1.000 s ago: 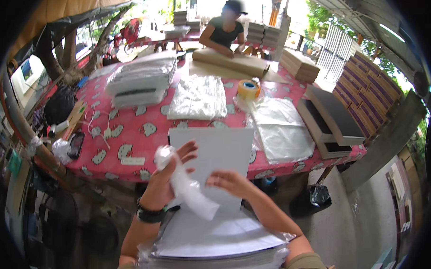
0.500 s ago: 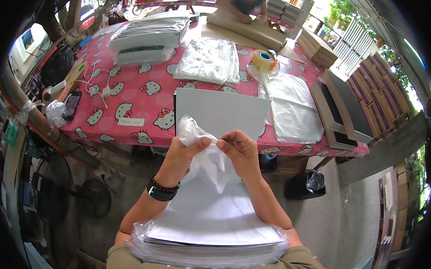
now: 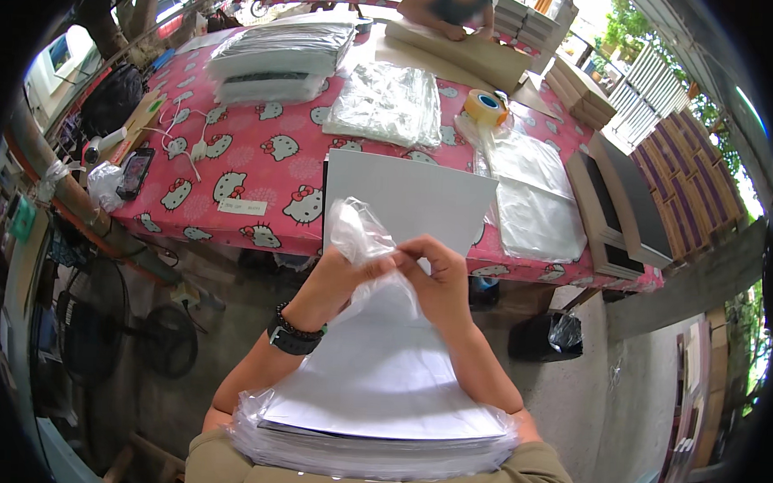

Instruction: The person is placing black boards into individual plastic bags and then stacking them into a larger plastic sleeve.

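Clear plastic bag (image 3: pixel 363 234) pinched betw. both hands (image 3: pixel 385 280), empty.

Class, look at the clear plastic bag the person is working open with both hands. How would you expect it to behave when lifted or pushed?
The clear plastic bag is probably floppy: it crumples above the left hand and right hand. It looks thin and see-through, so likely very light. Its glossy film may be slippery.

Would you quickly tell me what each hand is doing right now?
Left hand: closed, pinching the clear bag.
Right hand: closed, pinching the same bag.
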